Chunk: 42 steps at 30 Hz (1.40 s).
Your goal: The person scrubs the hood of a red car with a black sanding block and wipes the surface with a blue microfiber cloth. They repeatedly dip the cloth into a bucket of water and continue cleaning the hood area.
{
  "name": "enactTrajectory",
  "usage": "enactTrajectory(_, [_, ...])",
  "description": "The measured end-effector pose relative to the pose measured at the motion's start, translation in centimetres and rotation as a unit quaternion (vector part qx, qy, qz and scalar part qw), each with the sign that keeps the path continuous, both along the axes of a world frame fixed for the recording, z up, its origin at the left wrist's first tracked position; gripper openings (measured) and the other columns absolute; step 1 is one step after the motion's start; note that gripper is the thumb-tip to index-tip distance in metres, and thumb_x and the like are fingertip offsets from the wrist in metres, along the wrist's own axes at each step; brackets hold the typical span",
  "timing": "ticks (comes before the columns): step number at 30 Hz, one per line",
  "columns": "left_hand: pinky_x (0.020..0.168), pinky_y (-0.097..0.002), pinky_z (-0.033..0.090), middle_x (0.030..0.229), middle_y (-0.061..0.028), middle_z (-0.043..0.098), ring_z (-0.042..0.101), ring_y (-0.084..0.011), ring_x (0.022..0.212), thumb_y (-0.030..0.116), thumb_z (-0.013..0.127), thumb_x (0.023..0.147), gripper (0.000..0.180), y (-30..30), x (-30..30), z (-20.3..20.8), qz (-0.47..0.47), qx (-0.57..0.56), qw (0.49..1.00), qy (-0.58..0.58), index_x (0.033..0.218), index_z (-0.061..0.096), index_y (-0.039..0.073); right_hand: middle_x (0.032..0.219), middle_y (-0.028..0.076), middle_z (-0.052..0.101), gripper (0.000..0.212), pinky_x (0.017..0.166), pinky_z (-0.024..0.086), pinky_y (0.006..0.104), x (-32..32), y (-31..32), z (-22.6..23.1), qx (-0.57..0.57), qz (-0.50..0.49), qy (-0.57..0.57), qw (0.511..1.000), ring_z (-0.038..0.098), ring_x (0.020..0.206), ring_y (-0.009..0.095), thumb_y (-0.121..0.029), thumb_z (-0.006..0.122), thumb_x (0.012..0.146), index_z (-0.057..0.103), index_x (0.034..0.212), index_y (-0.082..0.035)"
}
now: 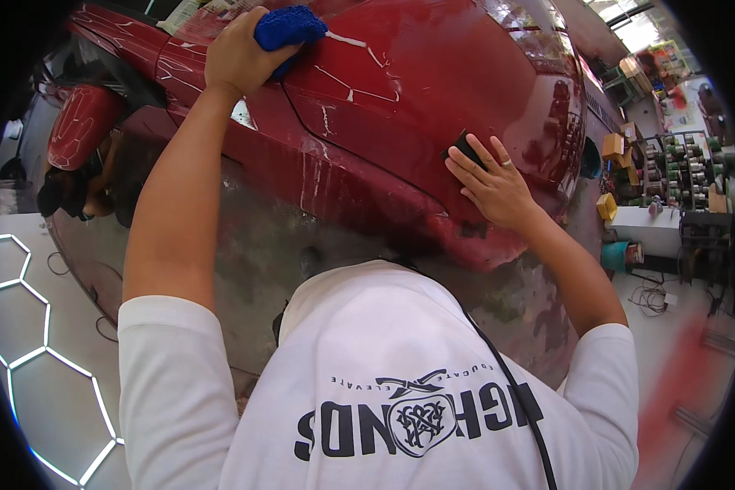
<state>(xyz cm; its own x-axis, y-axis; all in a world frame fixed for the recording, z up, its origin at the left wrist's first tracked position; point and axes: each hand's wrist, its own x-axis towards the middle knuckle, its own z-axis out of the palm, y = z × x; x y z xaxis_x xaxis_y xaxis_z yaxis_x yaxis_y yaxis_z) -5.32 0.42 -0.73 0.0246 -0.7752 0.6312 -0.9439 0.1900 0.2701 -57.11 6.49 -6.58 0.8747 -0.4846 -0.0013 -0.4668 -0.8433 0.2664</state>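
Observation:
My left hand (241, 53) grips a blue fuzzy wash sponge (292, 28) against the upper part of a red car body (416, 73). White runs of liquid trail below and beside the sponge across the paint. Lower down and to the right, my right hand (488, 181) presses a black pad (465, 150) flat to the red panel, its fingers stretched over it and a ring on one finger. Most of the pad is hidden under that hand. The panel looks wet and partly dull, with a dark seam curving between the two hands.
The car's red side mirror (86, 126) sticks out at the left. At the far right stands a rack of cans (679, 171), with cardboard boxes (616, 147) and a teal bucket (616, 256) nearby. A cable (652, 296) lies coiled on the floor.

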Motion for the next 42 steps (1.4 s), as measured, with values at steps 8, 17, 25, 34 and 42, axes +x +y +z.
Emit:
enactTrajectory(8, [0.090, -0.0540, 0.061, 0.111, -0.0125, 0.079, 0.077, -0.0402, 0.107, 0.060, 0.090, 0.086, 0.055, 0.8, 0.1, 0.4, -0.011, -0.015, 1.000, -0.001, 0.116, 0.074, 0.017, 0.182, -0.006, 0.044, 0.064, 0.143, 0.007, 0.0597, 7.0, -0.1, -0.3, -0.017, 0.028, -0.115, 0.993, 0.025, 0.175, 0.023, -0.036, 0.071, 0.107, 0.057, 0.168, -0.023])
enactTrajectory(17, [0.091, -0.0540, 0.061, 0.112, -0.0127, 0.079, 0.076, -0.0407, 0.108, 0.057, 0.093, 0.084, 0.057, 0.1, -0.3, 0.4, 0.006, -0.011, 1.000, -0.007, 0.118, 0.073, 0.016, 0.180, -0.007, 0.046, 0.063, 0.144, 0.005, 0.0580, 13.2, 0.8, -1.1, -0.052, 0.036, -0.143, 0.988, 0.026, 0.174, 0.021, -0.036, 0.070, 0.107, 0.057, 0.168, -0.023])
enactTrajectory(25, [0.095, -0.0525, 0.060, 0.115, -0.0138, 0.080, 0.076, -0.0421, 0.111, 0.053, 0.093, 0.087, 0.059, -0.2, 0.1, -0.4, 0.005, -0.012, 1.000, -0.019, 0.125, 0.073, 0.014, 0.180, -0.003, 0.047, 0.059, 0.144, 0.003, 0.0581, -2.8, 3.1, -4.1, 0.012, 0.038, -0.059, 0.997, 0.026, 0.174, 0.020, -0.028, 0.068, 0.108, 0.060, 0.166, -0.019])
enactTrajectory(34, [0.094, -0.0526, 0.060, 0.113, -0.0133, 0.080, 0.076, -0.0416, 0.109, 0.054, 0.092, 0.087, 0.057, 0.6, 0.0, 0.0, 0.017, -0.015, 1.000, -0.012, 0.122, 0.073, 0.013, 0.180, -0.005, 0.047, 0.058, 0.144, 0.001, 0.0582, 1.4, 4.9, -3.7, 0.045, 0.016, -0.099, 0.994, 0.024, 0.175, 0.019, -0.027, 0.064, 0.110, 0.059, 0.167, -0.020])
enactTrajectory(42, [0.092, -0.0524, 0.060, 0.113, -0.0130, 0.079, 0.076, -0.0416, 0.109, 0.053, 0.092, 0.088, 0.055, 0.4, 0.3, -0.3, 0.005, -0.015, 1.000, -0.012, 0.122, 0.073, 0.014, 0.181, -0.005, 0.046, 0.062, 0.144, -0.002, 0.0587, 10.2, 4.3, -2.8, 0.001, 0.020, -0.140, 0.990, 0.022, 0.176, 0.020, -0.031, 0.069, 0.107, 0.059, 0.167, -0.022])
